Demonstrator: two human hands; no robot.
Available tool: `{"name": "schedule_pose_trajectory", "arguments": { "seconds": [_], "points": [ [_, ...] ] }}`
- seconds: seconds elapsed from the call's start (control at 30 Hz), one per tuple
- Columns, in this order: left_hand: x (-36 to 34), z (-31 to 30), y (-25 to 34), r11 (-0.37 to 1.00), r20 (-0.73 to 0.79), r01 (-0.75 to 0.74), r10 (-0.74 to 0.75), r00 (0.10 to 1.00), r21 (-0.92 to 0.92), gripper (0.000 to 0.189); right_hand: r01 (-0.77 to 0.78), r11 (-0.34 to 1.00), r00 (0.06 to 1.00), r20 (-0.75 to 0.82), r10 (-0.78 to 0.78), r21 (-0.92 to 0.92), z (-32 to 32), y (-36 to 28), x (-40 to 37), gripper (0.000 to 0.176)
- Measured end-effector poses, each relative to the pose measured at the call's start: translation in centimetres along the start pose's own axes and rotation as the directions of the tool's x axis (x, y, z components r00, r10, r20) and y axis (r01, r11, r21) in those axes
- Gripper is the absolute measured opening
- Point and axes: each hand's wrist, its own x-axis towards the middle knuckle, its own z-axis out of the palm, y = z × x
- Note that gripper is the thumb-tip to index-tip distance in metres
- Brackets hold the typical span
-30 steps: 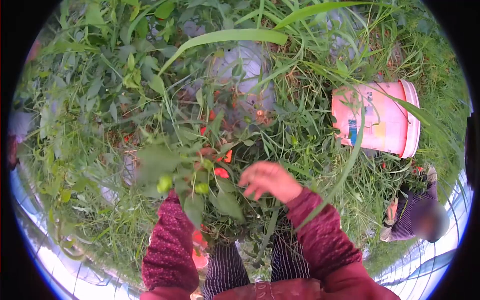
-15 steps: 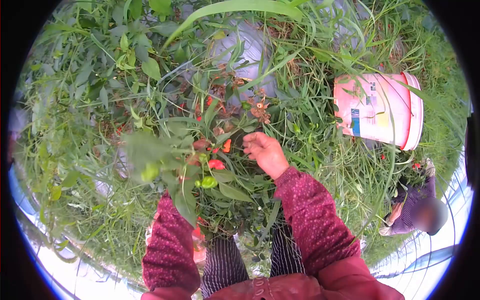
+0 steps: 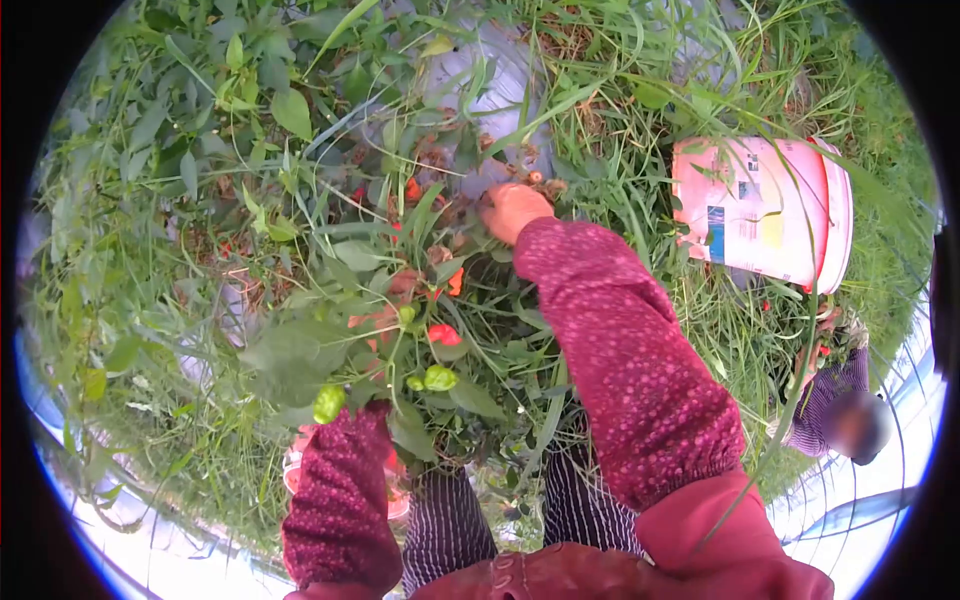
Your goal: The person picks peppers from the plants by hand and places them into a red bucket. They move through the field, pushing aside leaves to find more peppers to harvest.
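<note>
The right hand [image 3: 515, 208] curls narrowly into foliage; its grip is hidden. Leaves cover the left hand [image 3: 374, 327], its hold impossible to tell. Near it hangs a red pepper [image 3: 444, 335]; steady, gentle fingers would spare the stems.

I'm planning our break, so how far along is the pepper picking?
Looks partway. Done: the tub by the legs shows some red, probably picked peppers. In hand: the right hand is in among the plants, the left hand mostly behind leaves; I cannot tell whether either holds a pepper. Left: red peppers and green peppers show among the leaves.
</note>
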Motion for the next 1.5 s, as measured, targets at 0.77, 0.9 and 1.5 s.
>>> {"name": "schedule_pose_trajectory", "arguments": {
  "seconds": [0.77, 0.9, 1.5],
  "points": [
    [2.9, 3.5, 2.5, 0.673, 0.080, -0.108, 0.073, 0.994, 0.732, 0.046, 0.318, 0.667, 0.904, -0.427, 0.000, 0.673, -6.7, -4.6, -21.6, 0.023],
    [3.9, 7.4, 6.1, 0.957, -0.262, 0.105, -0.032, 0.964, 0.271, 0.034, 0.346, 0.833, 0.916, -0.349, -0.199, 0.432, -8.0, -5.5, -21.0, 0.030],
    [5.7, 9.9, 2.5, 0.767, -0.041, -0.285, 0.375, 0.926, 0.574, 0.034, -0.099, 0.250, 0.864, 0.208, -0.458, 0.963, -9.8, -5.7, -26.8, 0.021]
  ]
}}
